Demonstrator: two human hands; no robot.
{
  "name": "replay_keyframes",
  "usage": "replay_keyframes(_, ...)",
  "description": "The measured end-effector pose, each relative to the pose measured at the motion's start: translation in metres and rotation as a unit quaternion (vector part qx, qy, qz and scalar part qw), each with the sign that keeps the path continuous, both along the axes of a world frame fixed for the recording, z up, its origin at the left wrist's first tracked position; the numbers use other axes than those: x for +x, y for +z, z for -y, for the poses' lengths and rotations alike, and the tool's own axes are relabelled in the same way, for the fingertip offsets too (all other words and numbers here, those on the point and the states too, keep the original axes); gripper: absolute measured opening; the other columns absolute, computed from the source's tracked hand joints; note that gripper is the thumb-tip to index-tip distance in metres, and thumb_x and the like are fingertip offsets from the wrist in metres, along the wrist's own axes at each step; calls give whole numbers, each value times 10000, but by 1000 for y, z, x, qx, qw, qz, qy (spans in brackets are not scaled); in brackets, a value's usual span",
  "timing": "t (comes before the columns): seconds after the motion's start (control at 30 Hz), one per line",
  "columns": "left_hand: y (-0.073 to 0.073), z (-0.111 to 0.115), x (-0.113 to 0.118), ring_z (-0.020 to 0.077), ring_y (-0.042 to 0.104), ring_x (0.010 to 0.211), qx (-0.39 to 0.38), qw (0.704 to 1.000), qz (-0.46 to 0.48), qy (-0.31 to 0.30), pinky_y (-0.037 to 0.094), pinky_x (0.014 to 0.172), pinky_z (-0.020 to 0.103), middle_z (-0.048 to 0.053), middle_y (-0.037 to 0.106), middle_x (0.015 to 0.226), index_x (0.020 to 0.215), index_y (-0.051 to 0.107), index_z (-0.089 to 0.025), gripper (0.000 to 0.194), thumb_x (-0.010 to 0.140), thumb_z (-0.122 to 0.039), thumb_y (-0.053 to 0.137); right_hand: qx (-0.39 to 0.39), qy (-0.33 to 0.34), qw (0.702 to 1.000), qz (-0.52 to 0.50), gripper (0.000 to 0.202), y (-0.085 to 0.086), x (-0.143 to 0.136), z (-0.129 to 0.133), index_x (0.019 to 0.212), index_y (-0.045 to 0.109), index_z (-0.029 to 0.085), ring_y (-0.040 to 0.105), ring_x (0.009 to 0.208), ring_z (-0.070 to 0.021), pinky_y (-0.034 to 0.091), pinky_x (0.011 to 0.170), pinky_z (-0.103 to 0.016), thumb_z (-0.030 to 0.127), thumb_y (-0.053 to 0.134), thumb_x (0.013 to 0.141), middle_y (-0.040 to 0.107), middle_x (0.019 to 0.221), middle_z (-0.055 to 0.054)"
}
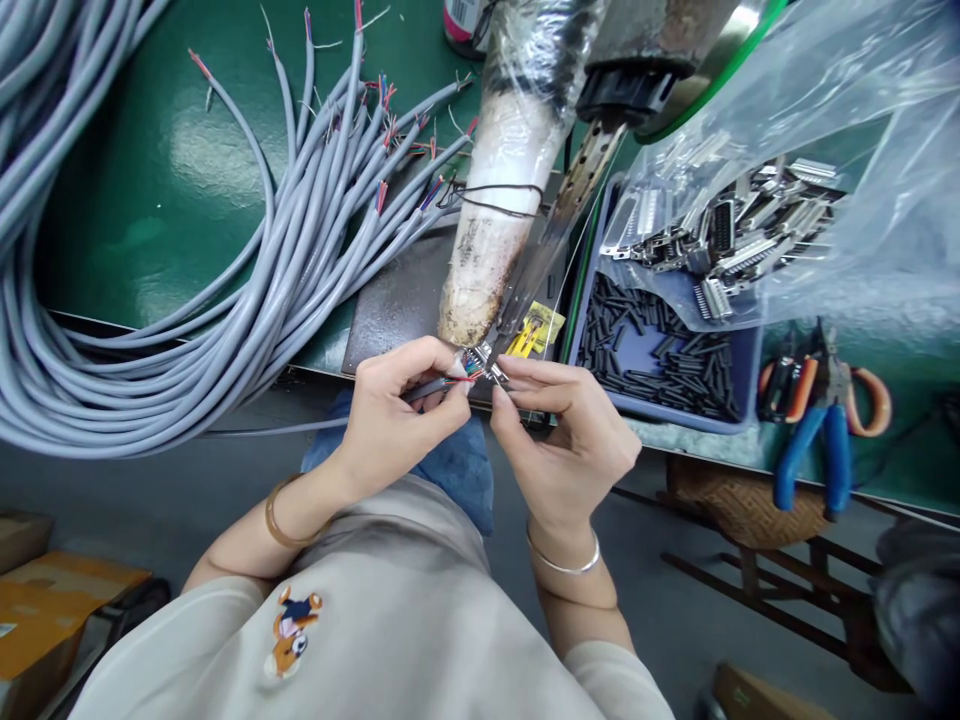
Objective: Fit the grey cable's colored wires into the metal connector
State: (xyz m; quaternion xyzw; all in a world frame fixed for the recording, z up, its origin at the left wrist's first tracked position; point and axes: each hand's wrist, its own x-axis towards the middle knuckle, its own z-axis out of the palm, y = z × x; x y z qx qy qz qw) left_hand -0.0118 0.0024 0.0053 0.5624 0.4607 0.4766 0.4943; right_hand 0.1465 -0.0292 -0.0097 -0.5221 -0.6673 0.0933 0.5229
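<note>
Between my hands, at the table's front edge, is a small metal connector (pixel 491 370) with thin coloured wires at its left side. My left hand (pixel 401 410) is closed around the end of a grey cable (pixel 426 389), its fingertips by the coloured wires. The fingers of my right hand (pixel 566 425) pinch the connector's right end. Just above the connector are the dirty tip of a white wrapped tube (pixel 487 215) and the lower end of a perforated metal rod (pixel 581 180). Part of the connector is hidden by the fingers.
A big bundle of grey cables (pixel 277 250) covers the left of the green table (pixel 202 150). On the right, a blue tray (pixel 739 425) holds short black tubes under a plastic bag of metal connectors (pixel 750 225). Pliers (pixel 814 460) lie right of it. Yellow pieces (pixel 529 335) lie near my right hand.
</note>
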Motion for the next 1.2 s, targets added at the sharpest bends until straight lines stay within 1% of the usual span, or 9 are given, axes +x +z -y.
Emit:
replay_keyframes(0.13, -3, 2, 0, 63, 459, 535, 5, 1000, -21, -5, 374, 510, 201, -29, 596, 682, 762, 626, -183, 114, 813, -115, 701, -2, 0, 1000, 17, 188, -2, 2, 0, 890, 668, 242, 800, 877, -174, 688, 761, -317, 110, 802, 882, 827, 1054, -17)
replay_keyframes(0.33, -7, 5, -2, 75, 493, 575, 64, 997, -31, -1, 408, 544, 209, -6, 641, 748, 809, 666, -186, 85, 846, -120, 705, 12, -14, 999, 31, 198, 3, 1, -2, 906, 705, 247, 803, 879, -180, 688, 770, -316, 92, 821, 862, 823, 1038, -6)
replay_keyframes(0.53, -3, 3, -4, 74, 476, 566, 89, 995, -40, -10, 395, 528, 209, -3, 644, 746, 806, 666, -183, 90, 850, -107, 688, 14, -23, 998, 50, 202, 7, 0, 0, 909, 702, 243, 800, 881, -162, 681, 805, -291, 91, 827, 860, 823, 1050, -5)
replay_keyframes(0.77, -3, 1, -3, 64, 458, 538, -39, 998, -34, -40, 358, 510, 201, -31, 606, 665, 741, 630, -180, 112, 769, -97, 699, 30, -6, 991, 127, 207, 2, 3, 5, 894, 635, 251, 809, 839, -150, 657, 721, -256, 97, 774, 896, 840, 1046, -17)
replay_keyframes(0.9, -4, 2, -4, 59, 456, 533, -115, 992, 27, -49, 342, 485, 189, -17, 623, 667, 734, 643, -169, 117, 739, -154, 759, 53, -5, 996, 71, 194, -9, 12, 11, 954, 650, 244, 825, 832, -170, 664, 695, -263, 100, 764, 892, 844, 1022, -21)
replay_keyframes(0.97, -2, 2, -6, 44, 428, 501, -157, 982, 78, -73, 330, 462, 180, -23, 616, 643, 730, 636, -164, 180, 718, -186, 814, 81, 30, 996, 22, 182, -15, 18, 15, 951, 640, 235, 831, 803, -181, 671, 647, -271, 97, 743, 894, 841, 1093, -43)
replay_keyframes(1.07, 3, 2, -12, 18, 379, 424, -242, 947, 152, -149, 302, 402, 163, -38, 626, 612, 761, 616, -162, 315, 701, -281, 901, 97, 96, 991, 5, 164, -22, 23, 19, 925, 620, 225, 830, 776, -182, 664, 594, -268, 100, 722, 901, 816, 1234, -89)
replay_keyframes(1.13, 7, 4, -16, 11, 378, 398, -278, 922, 179, -200, 295, 376, 157, -21, 672, 640, 787, 601, -161, 390, 709, -360, 927, 76, 104, 992, 17, 165, -23, 22, 22, 934, 622, 230, 831, 809, -188, 658, 609, -264, 107, 728, 903, 827, 1196, -90)
replay_keyframes(1.2, 10, 8, -18, 15, 415, 411, -276, 918, 186, -217, 325, 381, 150, -9, 701, 686, 841, 607, -160, 416, 729, -396, 930, 52, 89, 995, 7, 167, -21, 17, 24, 957, 633, 236, 824, 828, -192, 648, 634, -263, 116, 737, 905, 844, 1051, -61)
